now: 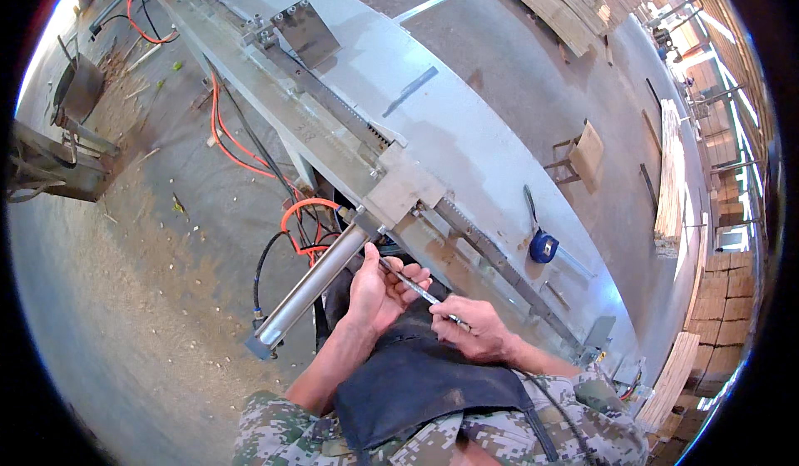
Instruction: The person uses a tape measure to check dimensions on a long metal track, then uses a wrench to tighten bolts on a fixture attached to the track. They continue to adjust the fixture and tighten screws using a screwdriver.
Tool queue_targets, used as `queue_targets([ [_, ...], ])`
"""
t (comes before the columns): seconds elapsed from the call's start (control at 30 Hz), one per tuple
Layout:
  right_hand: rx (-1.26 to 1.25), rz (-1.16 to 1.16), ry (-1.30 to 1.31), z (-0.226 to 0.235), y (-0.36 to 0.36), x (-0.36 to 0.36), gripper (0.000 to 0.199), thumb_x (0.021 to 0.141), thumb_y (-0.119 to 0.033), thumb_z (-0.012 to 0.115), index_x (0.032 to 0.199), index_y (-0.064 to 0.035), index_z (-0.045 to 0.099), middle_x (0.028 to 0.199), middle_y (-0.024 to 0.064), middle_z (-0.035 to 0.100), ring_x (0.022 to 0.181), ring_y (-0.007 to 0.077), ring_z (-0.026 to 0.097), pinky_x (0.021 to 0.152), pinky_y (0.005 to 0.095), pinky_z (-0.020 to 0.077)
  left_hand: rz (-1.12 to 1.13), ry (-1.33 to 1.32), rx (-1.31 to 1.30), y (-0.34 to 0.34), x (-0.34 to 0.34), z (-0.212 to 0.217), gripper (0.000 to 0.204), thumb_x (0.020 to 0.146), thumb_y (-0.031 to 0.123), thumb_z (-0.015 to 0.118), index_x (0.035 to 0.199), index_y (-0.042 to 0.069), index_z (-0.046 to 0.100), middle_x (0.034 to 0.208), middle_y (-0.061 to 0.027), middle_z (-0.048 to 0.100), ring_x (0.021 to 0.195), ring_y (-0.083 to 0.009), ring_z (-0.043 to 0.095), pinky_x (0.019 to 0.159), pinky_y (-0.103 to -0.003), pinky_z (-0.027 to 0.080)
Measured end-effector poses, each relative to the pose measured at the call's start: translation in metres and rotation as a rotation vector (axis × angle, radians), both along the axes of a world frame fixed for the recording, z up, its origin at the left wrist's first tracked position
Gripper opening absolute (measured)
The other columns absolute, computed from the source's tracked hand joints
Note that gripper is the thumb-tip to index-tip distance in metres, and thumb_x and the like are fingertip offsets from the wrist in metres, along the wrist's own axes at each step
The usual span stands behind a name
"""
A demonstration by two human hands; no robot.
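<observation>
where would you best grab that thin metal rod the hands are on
Probably by its bare middle, pinched across the shaft from above. The thin metal rod slants from the machine toward the person; the left hand covers its upper end and the right hand its lower end.

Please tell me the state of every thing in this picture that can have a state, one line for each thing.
left hand: closed around the thin metal rod.
right hand: pinching the rod's lower end.
thin metal rod: held by both hands, tilted, its upper end at the machine.
silver cylinder: slanting down from the machine bench.
blue tape measure: lying on the bench, untouched.
orange hose: hanging in loops under the bench.
</observation>
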State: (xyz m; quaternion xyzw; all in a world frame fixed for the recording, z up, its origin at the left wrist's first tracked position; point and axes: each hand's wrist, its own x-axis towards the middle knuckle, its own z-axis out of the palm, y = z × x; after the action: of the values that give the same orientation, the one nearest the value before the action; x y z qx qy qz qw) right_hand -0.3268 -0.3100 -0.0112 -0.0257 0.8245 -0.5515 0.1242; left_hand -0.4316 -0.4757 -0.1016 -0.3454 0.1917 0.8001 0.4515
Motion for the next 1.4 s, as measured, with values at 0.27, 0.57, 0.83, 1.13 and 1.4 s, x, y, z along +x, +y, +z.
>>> queue_targets([
  [0.27, 0.210, 0.053, 0.558, 0.025, -0.039, -0.102, 0.014, 0.091, -0.007, 0.068, 0.103, 0.0001, 0.065, 0.078, 0.0139, 0.067, 0.065, 0.0318, 0.067, 0.055, 0.0375, 0.0520, -0.283, 0.541, -0.424, -0.046, -0.009, 0.020, 0.029, 0.103, 0.029, 0.056, 0.099, 0.001, 0.061, 0.093, -0.0140, 0.070, 0.088, -0.0231, 0.071, 0.072, -0.037, 0.060],
  [0.57, 0.747, 0.439, 0.066, -0.060, -0.137, -0.300, 0.024, 0.089, -0.023, 0.062, 0.092, -0.0021, 0.074, 0.085, 0.0187, 0.072, 0.083, 0.0370, 0.072, 0.070, 0.0465, 0.0572, -0.356, 1.169, -1.046, -0.064, -0.092, -0.021, 0.030, 0.096, 0.022, 0.061, 0.106, -0.006, 0.062, 0.084, -0.0209, 0.068, 0.075, -0.0316, 0.065, 0.073, -0.040, 0.049],
  [0.83, 0.879, 0.466, -0.131, -0.132, -0.147, -0.296, 0.026, 0.087, -0.024, 0.064, 0.098, -0.0036, 0.076, 0.103, 0.0180, 0.074, 0.100, 0.0333, 0.072, 0.086, 0.0442, 0.0578, -0.182, 0.913, -0.716, -0.061, -0.098, -0.074, 0.020, 0.095, 0.015, 0.058, 0.100, -0.002, 0.067, 0.084, -0.0069, 0.068, 0.069, -0.0175, 0.059, 0.066, -0.036, 0.047],
  [1.13, 0.369, 0.053, 0.271, -0.043, -0.125, -0.270, 0.026, 0.092, -0.021, 0.057, 0.095, 0.0028, 0.069, 0.081, 0.0256, 0.068, 0.078, 0.0389, 0.069, 0.068, 0.0477, 0.0537, -0.252, 0.927, -0.687, -0.097, -0.070, 0.009, 0.028, 0.103, 0.026, 0.056, 0.104, -0.001, 0.064, 0.077, -0.0008, 0.059, 0.063, -0.0094, 0.052, 0.056, -0.026, 0.041],
  [1.4, -0.285, -0.346, 0.352, 0.009, -0.022, -0.060, 0.020, 0.101, -0.002, 0.052, 0.108, 0.0043, 0.070, 0.085, 0.0105, 0.072, 0.077, 0.0143, 0.068, 0.072, 0.0267, 0.0543, -0.010, 0.775, -0.434, -0.056, -0.030, 0.007, 0.046, 0.104, 0.021, 0.055, 0.139, -0.006, 0.041, 0.103, -0.0170, 0.069, 0.082, -0.0241, 0.073, 0.070, -0.033, 0.062],
])
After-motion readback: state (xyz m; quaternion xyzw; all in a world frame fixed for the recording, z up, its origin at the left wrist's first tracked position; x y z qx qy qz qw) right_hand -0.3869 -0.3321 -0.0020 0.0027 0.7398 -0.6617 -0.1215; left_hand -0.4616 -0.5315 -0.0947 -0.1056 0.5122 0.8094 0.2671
